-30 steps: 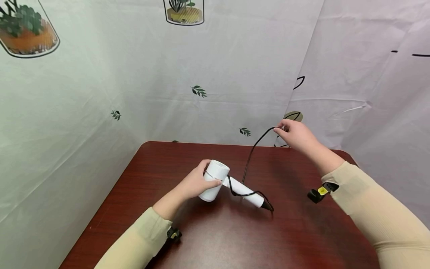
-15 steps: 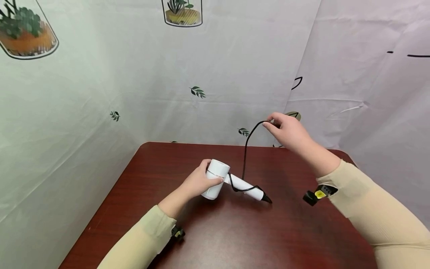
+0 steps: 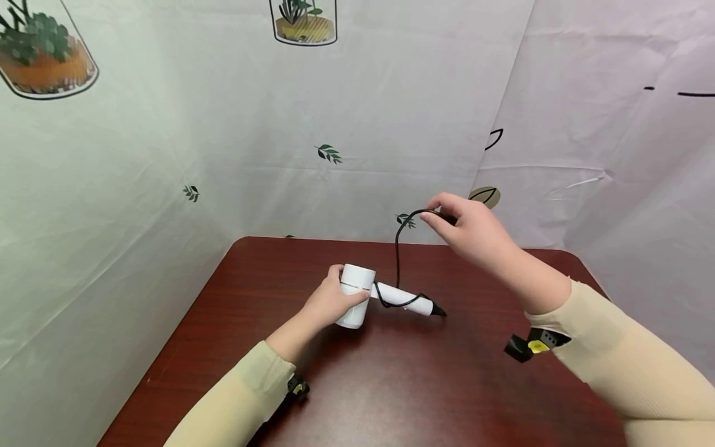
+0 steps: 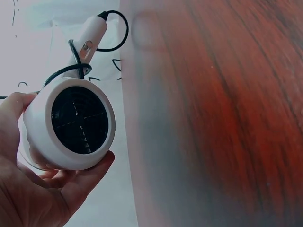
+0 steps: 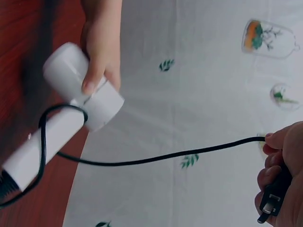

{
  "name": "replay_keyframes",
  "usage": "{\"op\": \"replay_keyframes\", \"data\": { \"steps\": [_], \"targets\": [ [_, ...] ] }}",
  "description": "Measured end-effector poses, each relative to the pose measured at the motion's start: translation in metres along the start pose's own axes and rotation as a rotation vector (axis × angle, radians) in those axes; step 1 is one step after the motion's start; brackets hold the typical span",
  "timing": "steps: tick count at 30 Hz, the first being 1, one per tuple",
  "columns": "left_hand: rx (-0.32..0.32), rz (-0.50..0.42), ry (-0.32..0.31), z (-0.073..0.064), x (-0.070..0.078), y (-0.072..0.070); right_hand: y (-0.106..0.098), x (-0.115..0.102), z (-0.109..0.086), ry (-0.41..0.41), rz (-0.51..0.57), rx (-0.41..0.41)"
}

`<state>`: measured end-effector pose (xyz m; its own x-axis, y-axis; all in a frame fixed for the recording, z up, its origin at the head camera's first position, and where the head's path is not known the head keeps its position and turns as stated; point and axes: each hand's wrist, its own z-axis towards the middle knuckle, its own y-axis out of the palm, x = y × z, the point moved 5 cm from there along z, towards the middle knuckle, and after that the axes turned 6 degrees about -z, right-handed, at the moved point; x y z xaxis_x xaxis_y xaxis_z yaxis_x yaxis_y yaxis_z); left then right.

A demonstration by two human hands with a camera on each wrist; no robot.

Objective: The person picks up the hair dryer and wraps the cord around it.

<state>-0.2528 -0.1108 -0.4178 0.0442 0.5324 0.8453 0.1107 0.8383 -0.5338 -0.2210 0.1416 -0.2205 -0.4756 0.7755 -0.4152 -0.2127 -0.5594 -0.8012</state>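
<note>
A white hair dryer [image 3: 357,277] is gripped round its barrel by my left hand [image 3: 324,305], thumb on the near side. Its handle [image 3: 393,293] points right and ends in a black cord sleeve. The black cord [image 3: 397,251] loops round the handle, then rises to my right hand [image 3: 475,231], which pinches it between thumb and forefinger at the back right. In the right wrist view, the other fingers curl about the black plug [image 5: 275,194] at the cord's end. The left wrist view shows the dryer's dark round grille [image 4: 79,120] facing the camera.
A dark red wooden table [image 3: 391,397] lies beneath both hands. Pale cloth with printed leaves and jars [image 3: 357,124] hangs behind it and along the sides. Each sleeve cuff carries a small black wrist camera [image 3: 530,347].
My right hand has moved left, rising and then dipping a little, bringing the cord along. The dryer has turned slightly in my left hand, its handle end swinging up in the head view.
</note>
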Motion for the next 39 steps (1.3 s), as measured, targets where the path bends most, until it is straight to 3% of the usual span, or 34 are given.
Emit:
{"op": "replay_keyframes", "data": {
  "steps": [13, 19, 33, 39],
  "targets": [
    [0.069, -0.116, -0.057, 0.012, -0.015, -0.007, -0.006, -0.033, -0.026, -0.163, 0.014, 0.010],
    [0.116, -0.160, -0.080, 0.016, -0.019, -0.012, -0.003, -0.044, -0.041, -0.209, 0.033, -0.043],
    [0.185, -0.261, -0.103, 0.021, -0.019, -0.021, 0.003, -0.050, -0.072, -0.293, 0.002, -0.070],
    [0.191, -0.357, -0.136, 0.024, -0.023, -0.025, 0.012, -0.046, -0.088, -0.293, 0.015, -0.119]
  ]
}}
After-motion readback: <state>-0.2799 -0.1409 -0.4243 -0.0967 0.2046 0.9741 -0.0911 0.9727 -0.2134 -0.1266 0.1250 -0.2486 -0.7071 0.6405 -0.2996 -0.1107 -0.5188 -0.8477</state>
